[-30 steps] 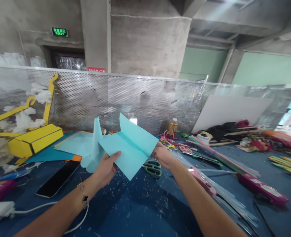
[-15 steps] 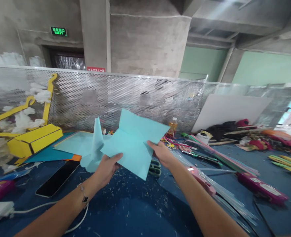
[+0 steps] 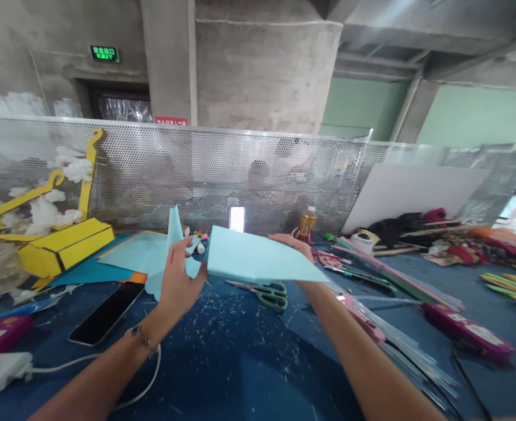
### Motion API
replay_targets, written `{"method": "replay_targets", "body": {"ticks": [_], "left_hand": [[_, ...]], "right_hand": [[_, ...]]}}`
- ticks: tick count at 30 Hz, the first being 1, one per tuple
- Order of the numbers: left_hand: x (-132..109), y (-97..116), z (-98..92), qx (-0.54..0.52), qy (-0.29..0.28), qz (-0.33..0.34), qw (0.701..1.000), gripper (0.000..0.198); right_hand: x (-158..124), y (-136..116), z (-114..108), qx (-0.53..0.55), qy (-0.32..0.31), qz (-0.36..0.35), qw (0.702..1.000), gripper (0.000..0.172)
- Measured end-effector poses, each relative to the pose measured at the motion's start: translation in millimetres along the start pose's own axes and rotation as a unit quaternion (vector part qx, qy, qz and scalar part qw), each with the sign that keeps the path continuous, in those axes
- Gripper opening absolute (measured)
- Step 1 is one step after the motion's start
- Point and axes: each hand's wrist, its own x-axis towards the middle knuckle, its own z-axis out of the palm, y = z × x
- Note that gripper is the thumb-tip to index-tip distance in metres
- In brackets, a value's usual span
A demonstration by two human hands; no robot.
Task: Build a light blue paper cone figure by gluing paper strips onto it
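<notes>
Both my hands hold a folded sheet of light blue paper [image 3: 258, 257] up above the table. My left hand [image 3: 179, 280] pinches its left end, and my right hand [image 3: 290, 245] grips its far edge. A second pale blue paper piece [image 3: 174, 231], folded to a point, stands up behind my left fingers. I cannot tell if it joins the sheet. Below the sheet lie green-handled scissors [image 3: 273, 295], near my right wrist and touching neither hand.
A black smartphone [image 3: 106, 313] and a white power adapter [image 3: 1, 371] with its cable lie on the blue, shaving-strewn table [image 3: 227, 374]. Teal paper sheets [image 3: 130, 254], a yellow board structure [image 3: 65, 248], clear glue sticks [image 3: 407, 356], a pink glue gun [image 3: 360, 318] and a bottle [image 3: 305, 228] surround my hands. A perforated metal fence [image 3: 222, 169] stands behind.
The sheet, open along its crease before, is now closed into a flatter wedge. My right hand has moved up to its far edge, and my left fingers have risen at its left end.
</notes>
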Motion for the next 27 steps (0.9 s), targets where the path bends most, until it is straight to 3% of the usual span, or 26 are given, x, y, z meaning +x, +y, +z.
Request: {"method": "replay_targets", "body": {"ticks": [4, 7, 11, 19, 27], "left_hand": [[-0.5, 0.1, -0.4, 0.007, -0.035, -0.013, 0.999, 0.067], [0.2, -7.7, 1.1, -0.015, -0.066, 0.0, 0.998, 0.055], [3.8, -20.3, 1.8, -0.042, -0.066, 0.027, 0.997, 0.028], [3.6, -26.8, 3.8, -0.105, -0.064, 0.011, 0.992, 0.024], [6.9, -21.4, 3.8, -0.197, -0.052, -0.045, 0.978, 0.02]], "right_hand": [[1.0, -0.9, 3.4, -0.036, -0.059, -0.033, 0.997, 0.029], [0.3, 1.8, 8.3, -0.048, -0.08, -0.051, 0.994, 0.024], [-1.4, 7.4, 10.9, -0.051, -0.085, -0.06, 0.993, 0.024], [3.4, 12.7, 6.4, -0.068, -0.075, -0.063, 0.993, 0.026], [6.1, 2.3, -8.0, -0.054, -0.142, -0.074, 0.986, 0.039]]}}
